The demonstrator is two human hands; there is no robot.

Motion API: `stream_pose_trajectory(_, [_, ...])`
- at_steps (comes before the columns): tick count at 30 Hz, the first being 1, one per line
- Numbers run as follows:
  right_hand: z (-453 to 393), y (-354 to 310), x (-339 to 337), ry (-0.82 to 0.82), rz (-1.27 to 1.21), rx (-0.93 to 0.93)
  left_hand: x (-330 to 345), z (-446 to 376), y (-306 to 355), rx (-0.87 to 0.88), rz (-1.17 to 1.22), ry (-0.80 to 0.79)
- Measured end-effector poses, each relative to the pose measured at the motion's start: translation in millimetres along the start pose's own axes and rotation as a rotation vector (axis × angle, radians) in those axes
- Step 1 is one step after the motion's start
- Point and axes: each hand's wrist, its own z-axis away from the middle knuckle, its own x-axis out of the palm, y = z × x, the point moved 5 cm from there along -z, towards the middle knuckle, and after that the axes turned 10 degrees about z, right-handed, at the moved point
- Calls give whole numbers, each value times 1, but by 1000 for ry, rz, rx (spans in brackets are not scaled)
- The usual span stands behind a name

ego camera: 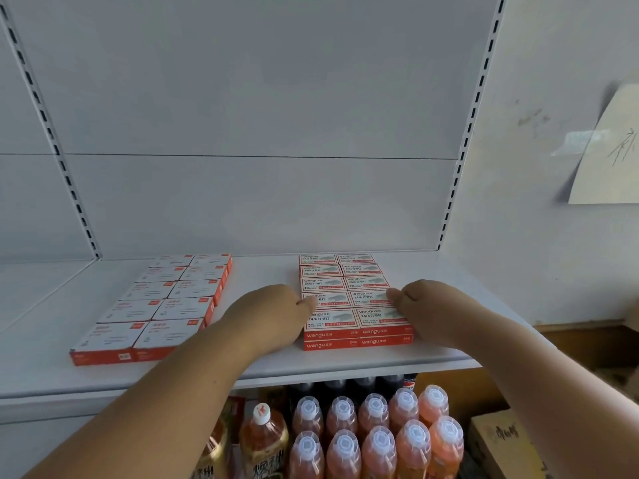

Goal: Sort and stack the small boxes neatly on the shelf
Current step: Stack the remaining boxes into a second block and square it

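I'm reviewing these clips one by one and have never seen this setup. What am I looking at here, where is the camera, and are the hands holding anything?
There is no machine here: a person works with bare hands, and the single picture comes from a wide-angle camera worn on their head, looking forward and down.

In front is a white shelf. On it lie two blocks of small boxes, each two columns wide: white-topped boxes with orange sides on the left, and "wengu" staple boxes on the right, stacked at least two layers high at the front.

The left hand rests against the left side of the staple block, and the right hand against its right side, fingers touching the top boxes. Neither lifts a box; they seem to be squaring the stack.

Below the shelf stand drink bottles. A paper note hangs on the wall at right.
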Motion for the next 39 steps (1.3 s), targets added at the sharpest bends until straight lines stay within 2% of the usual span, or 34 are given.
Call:
stream_pose_trajectory(9, [-11,-5,0,-58,47,10,1,-10,7,-49,-81,-6])
stream_pose_trajectory(21, [-1,6,1,-152,-116,23,-5,6,5,-74,-86,-28])
stream_pose_trajectory(25, [1,-3,4,-73,82,-34,0,6,10,-45,-122,3])
stream_pose_trajectory(32, [5,0,2,-86,10,-19,0,10,5,-52,-60,34])
stream_pose_trajectory(36, [-2,4,-2,-70,-68,49,-9,9,5,-43,-129,93])
stream_pose_trajectory(39, [-11,1,-5,-88,-117,46,-13,-5,10,-65,-117,56])
